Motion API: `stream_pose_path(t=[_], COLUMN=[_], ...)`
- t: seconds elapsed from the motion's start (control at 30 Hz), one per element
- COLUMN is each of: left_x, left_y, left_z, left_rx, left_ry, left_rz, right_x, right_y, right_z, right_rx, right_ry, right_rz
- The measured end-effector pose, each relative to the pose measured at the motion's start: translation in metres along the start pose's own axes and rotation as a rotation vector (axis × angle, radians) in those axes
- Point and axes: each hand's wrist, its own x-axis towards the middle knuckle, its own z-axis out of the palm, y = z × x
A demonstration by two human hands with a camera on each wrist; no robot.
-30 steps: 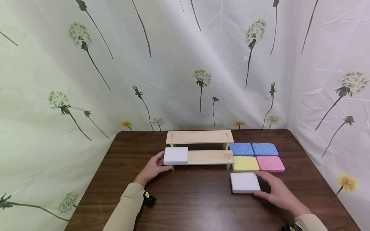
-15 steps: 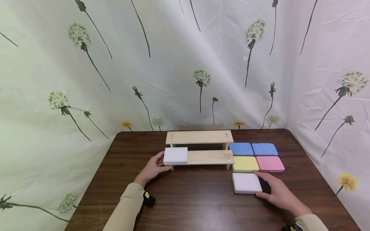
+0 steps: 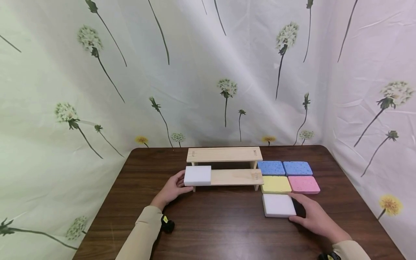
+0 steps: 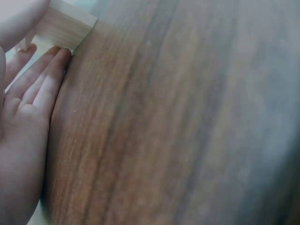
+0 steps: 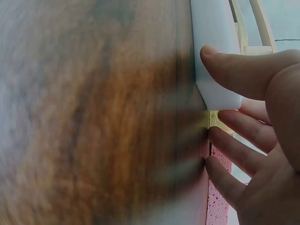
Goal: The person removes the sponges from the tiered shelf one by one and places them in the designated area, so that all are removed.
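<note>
A white sponge block (image 3: pixel 197 175) lies on the left end of the lower step of a small wooden two-tier stand (image 3: pixel 235 177). My left hand (image 3: pixel 172 187) is at that end, its straight fingers beside the block and its thumb near the step's front edge. In the left wrist view the left fingertips (image 4: pixel 66 52) lie low on the table beside the stand. Another white sponge block (image 3: pixel 278 206) is on the table to the right, pinched at its right end between thumb and index finger of my right hand (image 3: pixel 313 215). The other right fingers (image 5: pixel 232 140) spread beside it, down at the tabletop.
Behind the right-hand block are a yellow sponge (image 3: pixel 276 184), a pink sponge (image 3: pixel 304 184) and two blue sponges (image 3: pixel 297 168) in two rows, right of the stand. Dark wooden table (image 3: pixel 214 227) runs back to a flower-printed cloth (image 3: pixel 195 90).
My right hand has slid its white sponge block slightly to the right, and lately a touch back toward the yellow sponge. My left hand and the block on the stand have stayed put.
</note>
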Motion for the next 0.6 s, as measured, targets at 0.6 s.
stream_pose_path(t=[0.6], left_x=[0.002], left_y=[-0.0023], left_z=[-0.0004], left_rx=[-0.009], left_ry=[-0.004], left_rz=[0.008], right_x=[-0.0009], right_y=[0.006], right_z=[-0.0037], right_rx=[-0.019], right_ry=[-0.002], right_rz=[-0.005])
